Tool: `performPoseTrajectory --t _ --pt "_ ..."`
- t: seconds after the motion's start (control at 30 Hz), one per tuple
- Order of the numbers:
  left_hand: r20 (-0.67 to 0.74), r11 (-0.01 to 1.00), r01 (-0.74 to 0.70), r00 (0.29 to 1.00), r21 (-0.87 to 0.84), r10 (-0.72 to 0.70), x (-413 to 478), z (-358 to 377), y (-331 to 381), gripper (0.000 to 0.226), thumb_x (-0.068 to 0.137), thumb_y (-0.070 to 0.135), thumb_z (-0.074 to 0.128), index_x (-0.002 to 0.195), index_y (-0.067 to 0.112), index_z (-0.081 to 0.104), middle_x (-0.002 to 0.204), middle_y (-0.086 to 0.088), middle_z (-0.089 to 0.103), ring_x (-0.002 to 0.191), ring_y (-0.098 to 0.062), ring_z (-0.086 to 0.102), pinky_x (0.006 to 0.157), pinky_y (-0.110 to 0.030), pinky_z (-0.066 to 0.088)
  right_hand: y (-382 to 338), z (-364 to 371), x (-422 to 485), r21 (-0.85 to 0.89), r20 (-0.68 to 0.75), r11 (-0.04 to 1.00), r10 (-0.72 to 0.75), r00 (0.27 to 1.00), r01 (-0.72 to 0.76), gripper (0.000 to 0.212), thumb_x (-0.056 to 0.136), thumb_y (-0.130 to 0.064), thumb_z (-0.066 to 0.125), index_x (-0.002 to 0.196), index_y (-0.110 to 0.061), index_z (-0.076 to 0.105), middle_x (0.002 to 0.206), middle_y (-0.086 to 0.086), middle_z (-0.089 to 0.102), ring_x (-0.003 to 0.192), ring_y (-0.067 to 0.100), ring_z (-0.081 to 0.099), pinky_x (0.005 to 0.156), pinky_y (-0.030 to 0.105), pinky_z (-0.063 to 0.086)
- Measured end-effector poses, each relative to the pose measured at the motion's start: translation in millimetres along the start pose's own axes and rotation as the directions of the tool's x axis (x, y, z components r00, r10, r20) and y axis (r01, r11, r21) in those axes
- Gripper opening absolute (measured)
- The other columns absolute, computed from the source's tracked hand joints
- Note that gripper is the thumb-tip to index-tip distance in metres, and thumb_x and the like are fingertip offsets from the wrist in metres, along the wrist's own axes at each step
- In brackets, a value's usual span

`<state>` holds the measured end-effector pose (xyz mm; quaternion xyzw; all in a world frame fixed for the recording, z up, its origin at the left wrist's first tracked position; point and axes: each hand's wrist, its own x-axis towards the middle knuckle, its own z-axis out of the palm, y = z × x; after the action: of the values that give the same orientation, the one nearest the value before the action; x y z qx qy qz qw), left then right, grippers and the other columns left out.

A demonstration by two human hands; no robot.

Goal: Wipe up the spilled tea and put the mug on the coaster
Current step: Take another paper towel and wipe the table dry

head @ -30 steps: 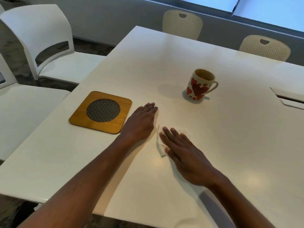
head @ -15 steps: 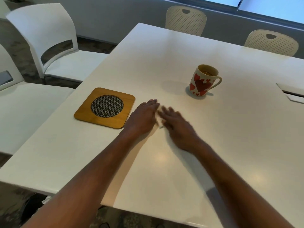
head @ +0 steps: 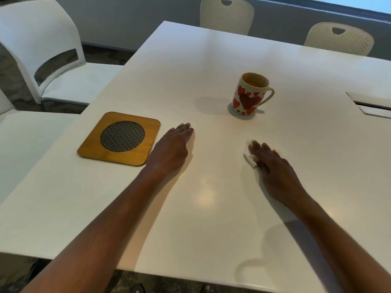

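A white mug (head: 248,95) with red hearts stands upright on the white table (head: 211,218), tea inside, handle to the right. A square wooden coaster (head: 119,138) with a round mesh centre lies at the left. My left hand (head: 172,150) rests flat on the table just right of the coaster, holding nothing. My right hand (head: 273,168) presses flat on a small white tissue (head: 249,156), which shows at its fingertips, in front of the mug. No spilled tea is visible to me.
White chairs stand to the left (head: 42,60) and beige perforated chairs behind the table (head: 227,14). A cable hatch (head: 372,104) is set in the tabletop at the right edge.
My right hand slid the tissue leftward against my left hand, then swept it right to a spot in front of the mug. The left hand, mug and coaster stayed put.
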<state>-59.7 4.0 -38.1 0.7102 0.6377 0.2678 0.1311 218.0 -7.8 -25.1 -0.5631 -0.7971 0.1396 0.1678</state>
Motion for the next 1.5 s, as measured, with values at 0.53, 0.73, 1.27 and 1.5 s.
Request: performPoseTrajectory --t 0.53,0.73,1.27,1.5 --pt "0.002 1.000 0.015 1.000 0.008 -0.015 -0.3 -1.3 0.4 0.061 0.088 -0.010 0.031 0.145 0.011 0.035 0.156 0.001 0.028 0.145 -0.007 0.019 0.117 -0.024 0.009 -56.6 28.4 -6.2 0.095 0.172 0.950 -0.309 0.936 0.296 0.052 0.101 -0.014 0.039 0.149 -0.032 0.028 0.155 -0.020 0.019 0.145 -0.004 0.008 0.117 0.019 0.002" --pt "0.004 0.999 0.024 1.000 -0.027 -0.024 -0.6 -2.1 0.5 0.063 0.087 -0.012 0.032 0.145 0.012 0.037 0.155 0.002 0.030 0.144 -0.006 0.021 0.118 -0.023 0.010 -35.7 21.0 64.3 0.061 0.070 0.997 -0.058 0.996 0.054 0.048 0.103 -0.010 0.035 0.149 -0.025 0.032 0.159 -0.009 0.023 0.148 0.010 0.014 0.117 0.027 0.009" --pt "-0.023 0.998 0.043 0.999 -0.043 -0.044 3.2 0.2 -5.8 0.065 0.082 -0.016 0.038 0.140 0.012 0.046 0.150 0.002 0.040 0.140 -0.020 0.035 0.116 -0.039 0.029 -68.2 26.1 -30.3 0.224 0.181 0.919 -0.366 0.913 0.324 0.062 0.088 0.012 0.045 0.139 -0.023 0.051 0.151 -0.010 0.038 0.144 0.003 0.024 0.120 0.022 0.016" --pt "-0.030 0.999 0.043 0.999 -0.011 -0.043 -1.0 0.0 -1.6 0.068 0.082 -0.018 0.037 0.143 0.012 0.041 0.153 0.001 0.036 0.142 -0.015 0.030 0.118 -0.036 0.024 13.4 -13.3 10.7 0.071 0.015 0.996 -0.062 0.998 0.061 0.048 0.094 0.007 0.045 0.136 -0.013 0.054 0.148 0.004 0.044 0.143 0.020 0.033 0.120 0.041 0.023"
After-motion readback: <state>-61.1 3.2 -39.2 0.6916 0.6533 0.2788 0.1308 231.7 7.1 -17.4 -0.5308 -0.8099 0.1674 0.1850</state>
